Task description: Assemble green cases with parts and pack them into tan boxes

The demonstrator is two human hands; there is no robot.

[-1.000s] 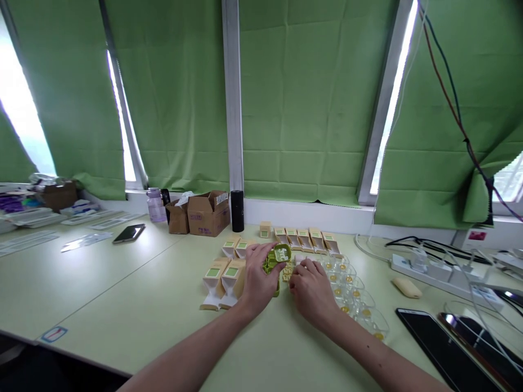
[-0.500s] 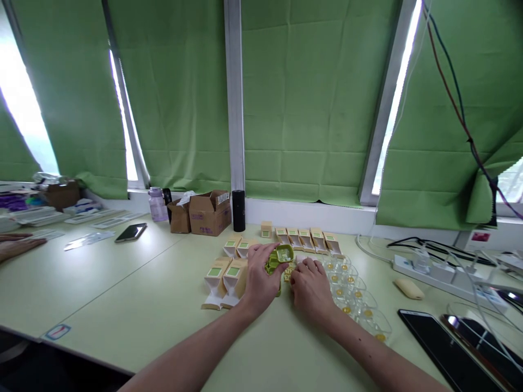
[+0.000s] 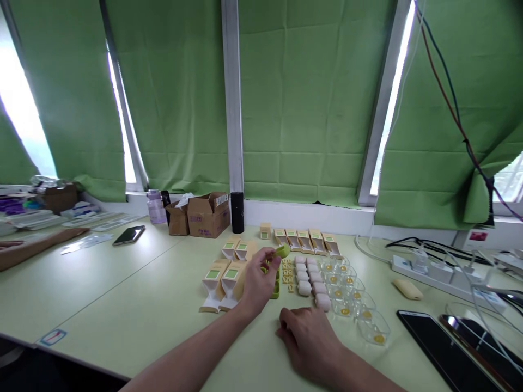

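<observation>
Head view: on the bench (image 3: 163, 305), nearer than the pale blocks (image 3: 303, 288), the right hand (image 3: 312, 340) has a curled grip, any contents hidden. Left of the blocks, the left hand's grip (image 3: 274, 256) pinches a green cup (image 3: 283, 251). Clear cups (image 3: 373, 329) sit right of the blocks, yellow pieces (image 3: 290, 288) just left.

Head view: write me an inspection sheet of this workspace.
Surface: pale tabletop, seam at left.
Job's things: green cup; white and pinkish rounded blocks in two columns; clear cups with yellow pieces; small cartons.
Clutter: smartphone, cardboard box, black cylinder.
Hands: left hand grips the green cup; right hand curled, contents hidden.
Cables: black cables lie behind the power strip.
Surroundings: green blinds; another person's forearm, far left.
</observation>
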